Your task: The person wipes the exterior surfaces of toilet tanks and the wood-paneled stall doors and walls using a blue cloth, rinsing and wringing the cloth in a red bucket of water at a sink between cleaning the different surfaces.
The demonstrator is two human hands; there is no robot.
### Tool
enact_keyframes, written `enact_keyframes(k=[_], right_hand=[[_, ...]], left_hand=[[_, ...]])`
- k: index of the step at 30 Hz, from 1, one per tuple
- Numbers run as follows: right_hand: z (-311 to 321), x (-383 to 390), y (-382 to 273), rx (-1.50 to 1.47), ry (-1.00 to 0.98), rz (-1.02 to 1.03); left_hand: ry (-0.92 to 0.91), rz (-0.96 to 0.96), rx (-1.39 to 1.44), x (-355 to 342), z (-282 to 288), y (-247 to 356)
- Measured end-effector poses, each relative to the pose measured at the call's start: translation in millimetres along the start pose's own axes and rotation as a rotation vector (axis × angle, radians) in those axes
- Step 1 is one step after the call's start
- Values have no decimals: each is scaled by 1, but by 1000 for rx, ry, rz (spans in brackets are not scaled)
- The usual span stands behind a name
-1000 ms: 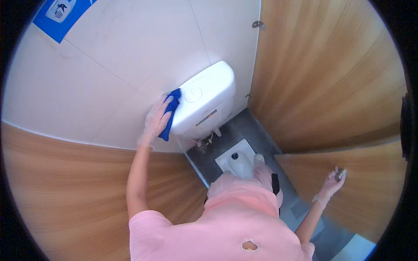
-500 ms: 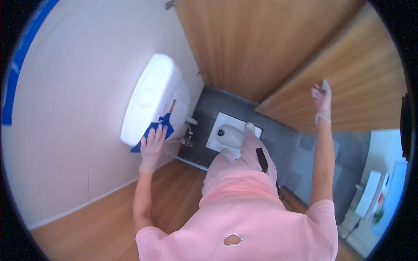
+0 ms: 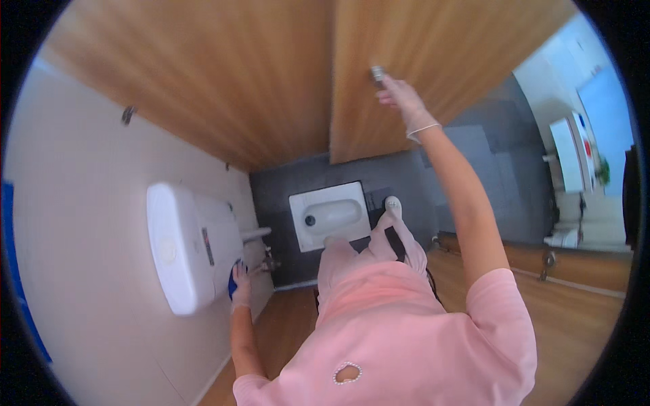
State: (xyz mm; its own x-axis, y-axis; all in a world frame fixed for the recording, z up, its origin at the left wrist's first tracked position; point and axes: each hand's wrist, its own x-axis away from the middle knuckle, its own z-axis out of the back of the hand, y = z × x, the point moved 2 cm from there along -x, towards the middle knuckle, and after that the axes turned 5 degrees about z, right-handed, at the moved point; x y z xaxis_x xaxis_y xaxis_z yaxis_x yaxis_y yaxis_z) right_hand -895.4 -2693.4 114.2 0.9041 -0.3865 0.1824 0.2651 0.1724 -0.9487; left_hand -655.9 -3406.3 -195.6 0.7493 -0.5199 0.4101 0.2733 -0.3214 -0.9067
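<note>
My left hand [image 3: 241,289], in a thin clear glove, presses a blue cloth [image 3: 232,284] to the lower side of the white cistern [image 3: 180,250] on the left wall. Most of the cloth is hidden behind the fingers. Farther off and to the right, my gloved right hand [image 3: 404,101] has its fingers closed on a small metal door handle [image 3: 378,72]. That handle sits on the wooden cubicle door [image 3: 447,54], which stands ajar.
A white squat toilet [image 3: 332,233] is set in the dark tiled floor [image 3: 277,179] ahead of my feet. Pipes [image 3: 261,264] run below the cistern. A wooden panel [image 3: 217,74] closes the far side. Through the doorway, a white washbasin [image 3: 569,155] shows at right.
My left hand and the cloth have gone from the cistern's top and front to its lower side. The door has swung further closed with my right hand at its handle. The view has turned.
</note>
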Motion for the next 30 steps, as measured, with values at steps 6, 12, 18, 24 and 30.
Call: enact_keyframes(k=[6,12,18,24,30], right_hand=[[122,68,78,-36,40,-117],[259,148,225,-193,325,-109],[361,217,370,-538,652,-560],[420,231,415,-679,729,-671],[453,172,380,-919,669,-580]], left_hand=[[-776,186,2044,-43,48,-78],[-771,-269,1734,-113,76,-101],[-740,157,2319,-287,269,-194],[-546,-314,2957,-481,527,-276],[-858,-832,3230,-508,783,-513]])
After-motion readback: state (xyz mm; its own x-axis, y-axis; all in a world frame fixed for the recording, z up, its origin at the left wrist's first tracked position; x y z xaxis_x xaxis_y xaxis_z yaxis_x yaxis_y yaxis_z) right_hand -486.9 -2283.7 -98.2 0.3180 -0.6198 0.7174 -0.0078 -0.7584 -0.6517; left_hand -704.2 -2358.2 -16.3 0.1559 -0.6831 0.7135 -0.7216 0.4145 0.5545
